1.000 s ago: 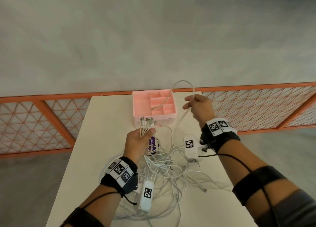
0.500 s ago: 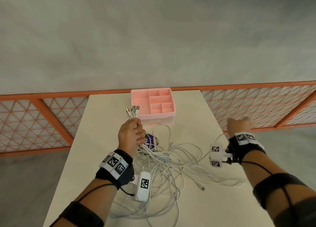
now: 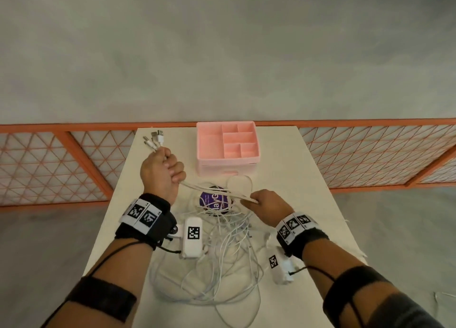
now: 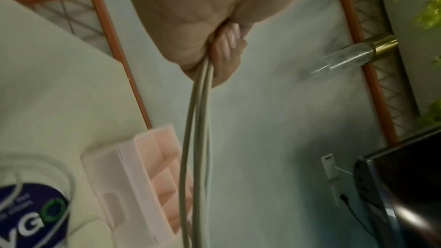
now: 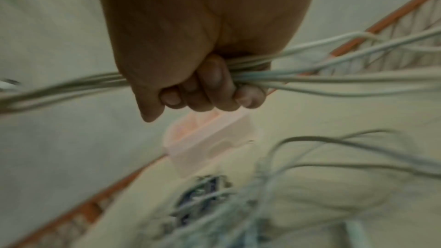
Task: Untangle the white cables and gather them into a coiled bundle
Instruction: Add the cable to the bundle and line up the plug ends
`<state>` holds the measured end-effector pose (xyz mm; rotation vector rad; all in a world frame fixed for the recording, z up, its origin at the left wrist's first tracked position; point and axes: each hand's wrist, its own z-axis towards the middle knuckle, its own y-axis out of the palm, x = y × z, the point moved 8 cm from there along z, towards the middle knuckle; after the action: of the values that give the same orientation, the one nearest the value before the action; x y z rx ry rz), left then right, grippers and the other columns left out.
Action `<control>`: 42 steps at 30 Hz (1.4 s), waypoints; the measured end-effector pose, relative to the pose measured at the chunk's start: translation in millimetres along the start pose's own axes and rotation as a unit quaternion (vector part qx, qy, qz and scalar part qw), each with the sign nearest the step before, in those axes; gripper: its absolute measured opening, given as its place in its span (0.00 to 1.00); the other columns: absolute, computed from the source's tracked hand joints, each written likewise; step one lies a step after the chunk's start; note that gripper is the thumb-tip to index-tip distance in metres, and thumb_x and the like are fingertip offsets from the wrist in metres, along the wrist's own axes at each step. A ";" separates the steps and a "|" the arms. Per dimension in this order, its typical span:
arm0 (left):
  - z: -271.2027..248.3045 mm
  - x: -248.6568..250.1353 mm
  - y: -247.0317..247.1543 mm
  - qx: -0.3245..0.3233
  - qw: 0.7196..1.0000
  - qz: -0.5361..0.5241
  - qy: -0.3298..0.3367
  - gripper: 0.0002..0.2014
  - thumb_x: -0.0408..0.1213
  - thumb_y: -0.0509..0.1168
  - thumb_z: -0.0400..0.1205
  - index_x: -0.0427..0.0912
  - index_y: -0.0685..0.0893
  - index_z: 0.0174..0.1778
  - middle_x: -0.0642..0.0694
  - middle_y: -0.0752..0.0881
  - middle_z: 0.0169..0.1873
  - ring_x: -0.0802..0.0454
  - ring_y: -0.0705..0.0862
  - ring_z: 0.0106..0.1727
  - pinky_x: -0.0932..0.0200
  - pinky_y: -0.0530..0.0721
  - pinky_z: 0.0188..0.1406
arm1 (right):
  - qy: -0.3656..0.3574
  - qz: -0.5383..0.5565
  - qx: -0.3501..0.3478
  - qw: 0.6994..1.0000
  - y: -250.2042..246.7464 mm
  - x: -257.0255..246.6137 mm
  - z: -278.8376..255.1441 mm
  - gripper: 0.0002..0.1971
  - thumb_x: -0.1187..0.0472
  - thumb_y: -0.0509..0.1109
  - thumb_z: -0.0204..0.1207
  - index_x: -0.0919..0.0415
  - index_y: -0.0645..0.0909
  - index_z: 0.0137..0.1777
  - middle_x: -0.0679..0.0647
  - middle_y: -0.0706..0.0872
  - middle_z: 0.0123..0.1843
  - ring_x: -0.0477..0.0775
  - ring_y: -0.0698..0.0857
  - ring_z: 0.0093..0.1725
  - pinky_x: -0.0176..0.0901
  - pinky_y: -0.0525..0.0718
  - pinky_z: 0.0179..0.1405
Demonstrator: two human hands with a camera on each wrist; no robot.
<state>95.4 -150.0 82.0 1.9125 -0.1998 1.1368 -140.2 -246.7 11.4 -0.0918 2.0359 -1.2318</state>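
Your left hand [image 3: 161, 171] is fisted around a bunch of white cables [image 3: 223, 248], raised over the counter [image 3: 296, 169] toward its far left corner. The plug ends [image 3: 154, 140] fan out above your knuckles, and the strands leave the underside of the fist; in the left wrist view your fingers [image 4: 226, 48] are curled tight on them. Your right hand [image 3: 267, 208] is lower, near the middle of the counter, its grip closed around the same strands, which run taut between the two fists. The right wrist view shows your fingers [image 5: 210, 90] wrapped over several cables at once, though it is blurred and I cannot count them.

The rest of the cables lie in a loose tangle on the counter, spreading from below your hands toward the near edge. A purple round label [image 3: 213, 200] sits under the strands just beside your right hand; what it belongs to is hard to make out. A pink tray [image 3: 228, 166] with several compartments stands at the far edge, apart from both hands, with one cable loop lying just in front of it.
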 end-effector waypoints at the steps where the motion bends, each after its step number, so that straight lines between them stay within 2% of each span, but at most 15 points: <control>1: 2.0 1.6 -6.1 0.010 1.000 0.013 0.004 0.16 0.36 0.49 0.90 0.45 0.71 0.35 0.55 0.65 0.19 0.59 0.60 0.18 0.67 0.57 0.15 | 0.021 -0.040 -0.006 0.999 0.2 21.3 -0.5 0.23 0.41 0.63 0.83 0.51 0.72 0.28 0.47 0.76 0.28 0.53 0.79 0.33 0.45 0.72 0.35; 5: 6.7 -3.7 -19.1 0.024 0.997 0.070 0.006 0.17 0.36 0.49 0.90 0.46 0.70 0.34 0.55 0.63 0.20 0.59 0.57 0.18 0.69 0.53 0.17 | 0.125 -0.125 0.007 0.984 -16.1 106.4 -13.4 0.21 0.39 0.63 0.82 0.51 0.75 0.32 0.51 0.81 0.36 0.57 0.82 0.42 0.45 0.79 0.44; 8: 5.0 -15.7 -24.0 0.033 0.992 0.122 0.000 0.17 0.35 0.50 0.90 0.46 0.70 0.34 0.55 0.63 0.19 0.59 0.57 0.17 0.70 0.53 0.18 | 0.202 -0.145 0.052 0.967 -48.9 149.4 -30.5 0.20 0.44 0.64 0.83 0.53 0.75 0.31 0.53 0.82 0.36 0.59 0.84 0.42 0.44 0.78 0.42; 12: -6.1 -45.9 -18.2 0.017 0.983 0.182 -0.033 0.16 0.34 0.51 0.90 0.44 0.71 0.34 0.54 0.64 0.19 0.59 0.58 0.17 0.71 0.55 0.17 | 0.256 -0.177 0.219 0.925 -121.1 152.8 -62.7 0.22 0.42 0.56 0.86 0.59 0.82 0.44 0.53 0.80 0.32 0.56 0.78 0.32 0.46 0.77 0.43; 15: -18.9 -75.5 -13.2 -0.018 0.972 0.224 -0.074 0.17 0.33 0.51 0.90 0.44 0.70 0.34 0.54 0.65 0.18 0.59 0.59 0.16 0.71 0.56 0.17 | 0.250 -0.231 0.306 0.889 -156.3 141.7 -78.6 0.25 0.40 0.50 0.87 0.57 0.78 0.40 0.53 0.76 0.29 0.56 0.75 0.34 0.54 0.75 0.55; 17: -27.3 -93.7 -14.6 -0.042 0.961 0.254 -0.098 0.17 0.33 0.52 0.90 0.43 0.70 0.34 0.53 0.65 0.19 0.58 0.60 0.16 0.71 0.56 0.17 | 0.234 -0.252 0.329 0.879 -159.2 143.1 -79.0 0.26 0.41 0.50 0.87 0.58 0.81 0.40 0.53 0.75 0.29 0.57 0.73 0.37 0.56 0.73 0.58; 19: -34.0 -108.0 -19.9 -0.057 0.952 0.277 -0.118 0.17 0.34 0.52 0.91 0.42 0.71 0.35 0.51 0.66 0.20 0.57 0.60 0.16 0.69 0.56 0.17 | 0.252 -0.250 0.278 0.893 -139.7 158.9 -76.3 0.25 0.41 0.50 0.87 0.54 0.85 0.47 0.54 0.81 0.33 0.58 0.78 0.38 0.55 0.74 0.59; 23: -40.1 -120.8 -34.5 -0.055 0.943 0.299 -0.137 0.17 0.35 0.52 0.91 0.42 0.72 0.35 0.49 0.66 0.21 0.56 0.60 0.17 0.69 0.55 0.18 | 0.331 -0.220 0.117 0.910 -64.9 219.3 -82.2 0.28 0.37 0.46 0.86 0.51 0.84 0.58 0.55 0.90 0.51 0.59 0.87 0.50 0.53 0.81 0.59; 27: -38.4 -121.1 -41.0 -0.045 0.940 0.308 -0.137 0.17 0.35 0.53 0.91 0.42 0.72 0.34 0.49 0.66 0.22 0.56 0.60 0.17 0.69 0.55 0.18 | 0.372 -0.173 0.043 0.911 -3.5 255.2 -98.5 0.24 0.39 0.49 0.85 0.52 0.82 0.57 0.56 0.88 0.58 0.61 0.86 0.58 0.55 0.80 0.63; 29: -36.7 -120.7 -41.3 -0.045 0.938 0.315 -0.137 0.17 0.34 0.53 0.90 0.42 0.72 0.34 0.49 0.66 0.22 0.56 0.60 0.17 0.69 0.56 0.18 | 0.368 -0.186 -0.028 0.911 18.6 258.4 -103.6 0.17 0.41 0.56 0.82 0.51 0.79 0.55 0.56 0.87 0.61 0.61 0.85 0.60 0.52 0.80 0.64; 30: -36.1 -120.4 -41.2 -0.045 0.937 0.317 -0.138 0.17 0.34 0.53 0.90 0.42 0.73 0.34 0.50 0.66 0.21 0.56 0.60 0.18 0.69 0.56 0.18 | 0.362 -0.197 -0.072 0.908 27.6 256.7 -104.7 0.17 0.42 0.63 0.79 0.51 0.79 0.59 0.55 0.86 0.64 0.60 0.84 0.63 0.49 0.80 0.64; 33: -35.0 -120.8 -39.6 -0.049 0.935 0.322 -0.138 0.16 0.34 0.53 0.90 0.41 0.73 0.35 0.50 0.66 0.22 0.56 0.60 0.19 0.69 0.56 0.18 | 0.339 -0.222 -0.163 0.899 39.4 239.2 -99.8 0.35 0.40 0.79 0.62 0.49 0.76 0.69 0.51 0.81 0.70 0.58 0.79 0.69 0.48 0.79 0.67; 36: -35.4 -124.8 -37.0 -0.053 0.934 0.324 -0.142 0.16 0.34 0.53 0.90 0.41 0.72 0.35 0.49 0.65 0.22 0.56 0.59 0.19 0.69 0.56 0.19 | 0.270 -0.168 -0.197 0.927 43.4 190.8 -79.0 0.41 0.36 0.82 0.59 0.48 0.76 0.71 0.48 0.79 0.71 0.55 0.78 0.71 0.48 0.77 0.70; 39: -37.5 -129.5 -35.0 -0.053 0.932 0.327 -0.149 0.16 0.35 0.53 0.90 0.41 0.72 0.35 0.51 0.65 0.20 0.56 0.59 0.18 0.69 0.56 0.19 | 0.220 -0.053 -0.188 0.956 54.7 140.8 -57.2 0.31 0.33 0.74 0.69 0.55 0.84 0.65 0.49 0.84 0.64 0.53 0.82 0.65 0.46 0.77 0.68; 42: -40.4 -130.7 -34.4 -0.051 0.931 0.330 -0.150 0.16 0.35 0.53 0.91 0.41 0.71 0.35 0.52 0.65 0.19 0.56 0.59 0.17 0.69 0.56 0.19 | 0.201 -0.029 -0.133 0.970 66.5 116.6 -36.6 0.22 0.43 0.67 0.80 0.63 0.86 0.56 0.57 0.88 0.55 0.58 0.86 0.57 0.43 0.79 0.55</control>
<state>13.5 -135.3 -32.0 1.9676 -1.1186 1.2056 -227.3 -232.4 -96.2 -0.0311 2.5629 -1.0679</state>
